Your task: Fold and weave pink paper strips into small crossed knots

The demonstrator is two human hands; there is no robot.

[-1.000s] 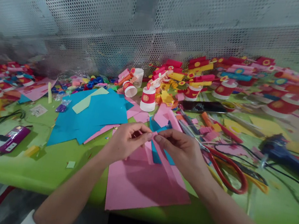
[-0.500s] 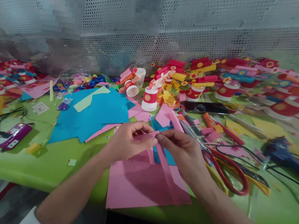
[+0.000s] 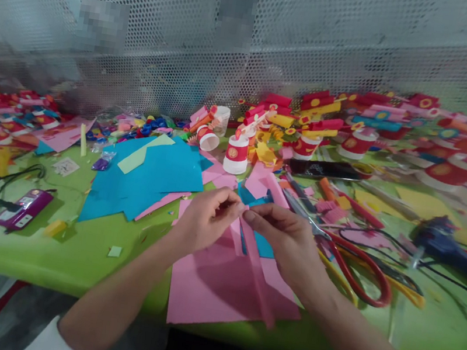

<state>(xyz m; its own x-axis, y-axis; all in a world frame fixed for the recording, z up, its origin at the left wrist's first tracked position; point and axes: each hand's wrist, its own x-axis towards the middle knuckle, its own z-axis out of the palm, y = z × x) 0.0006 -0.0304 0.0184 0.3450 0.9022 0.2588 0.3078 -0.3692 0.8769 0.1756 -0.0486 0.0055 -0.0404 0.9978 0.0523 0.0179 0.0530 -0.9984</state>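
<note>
Between my two hands is a long pink paper strip (image 3: 258, 267), its upper end pinched at the fingertips and its length hanging down toward me. My left hand (image 3: 212, 214) is closed, thumb against forefinger, on that upper end. My right hand (image 3: 284, 233) pinches the same end from the other side, the fingertips of both hands nearly touching. Beneath them a pink paper sheet (image 3: 201, 294) lies at the table's front edge. Blue paper (image 3: 264, 248) shows partly behind my right hand. Close to my right wrist rest scissors with red handles (image 3: 381, 290).
Blue sheets (image 3: 163, 173) lie left of centre. Red-and-white paper cups (image 3: 236, 156) with paper rolls stand along the back. At right are a black phone (image 3: 325, 169) and a dark blue glue gun (image 3: 448, 241) with its cable. A purple power strip (image 3: 24, 210) sits far left.
My left hand's fingers have curled in more tightly at the strip's end. The strip's hanging lower end has swung slightly. My right hand stays nearly where it was.
</note>
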